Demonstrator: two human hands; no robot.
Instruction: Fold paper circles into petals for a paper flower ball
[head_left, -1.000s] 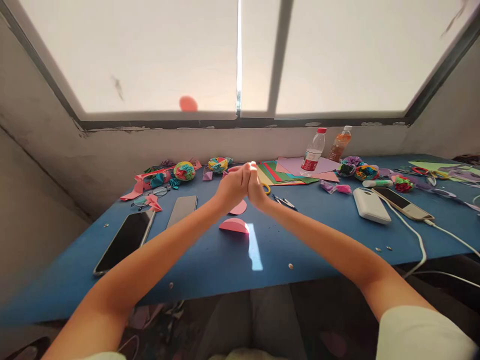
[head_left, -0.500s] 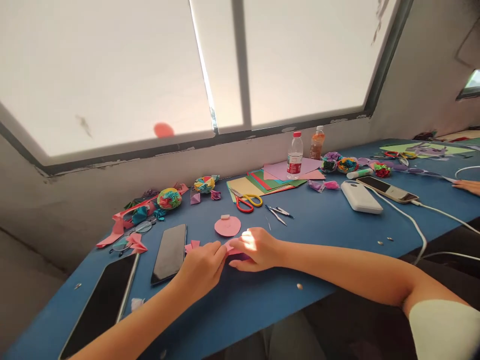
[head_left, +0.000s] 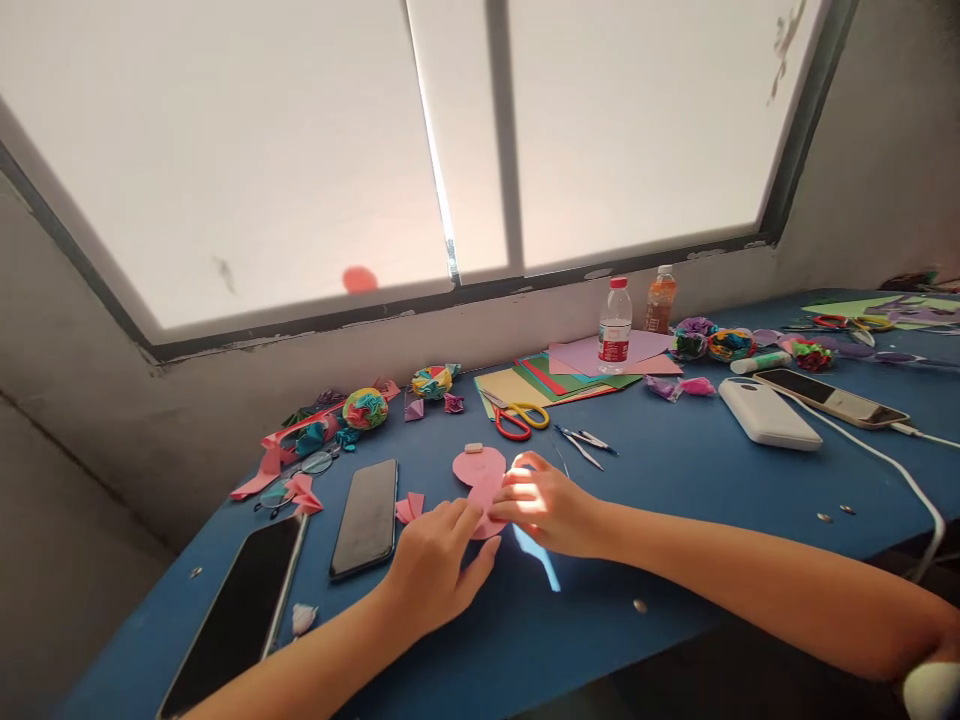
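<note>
A pink paper circle [head_left: 487,492] lies between my hands on the blue table. My left hand [head_left: 441,560] rests its fingertips on the circle's lower left edge, thumb held apart. From the other side, my right hand [head_left: 546,503] has bent fingers closed on the circle's right edge; its thumb is hidden. Just behind lies a second pink circle [head_left: 469,470], partly overlapped by the first, bearing a small whitish block [head_left: 473,448]. A folded pink paper piece [head_left: 410,508] sits left of my left hand.
Two phones [head_left: 365,520] [head_left: 236,610] lie to the left, near eyeglasses [head_left: 318,462] and crumpled paper balls [head_left: 365,408]. Farther back are scissors [head_left: 517,420], compasses [head_left: 585,445], coloured sheets [head_left: 501,383] and a water bottle [head_left: 615,330]. On the right, a white power bank [head_left: 769,412] trails a cable.
My fingers have loosened and spread from the pinched pink paper, which now shows as a flat circle. My left thumb has moved away from the fingers. The camera view has shifted left.
</note>
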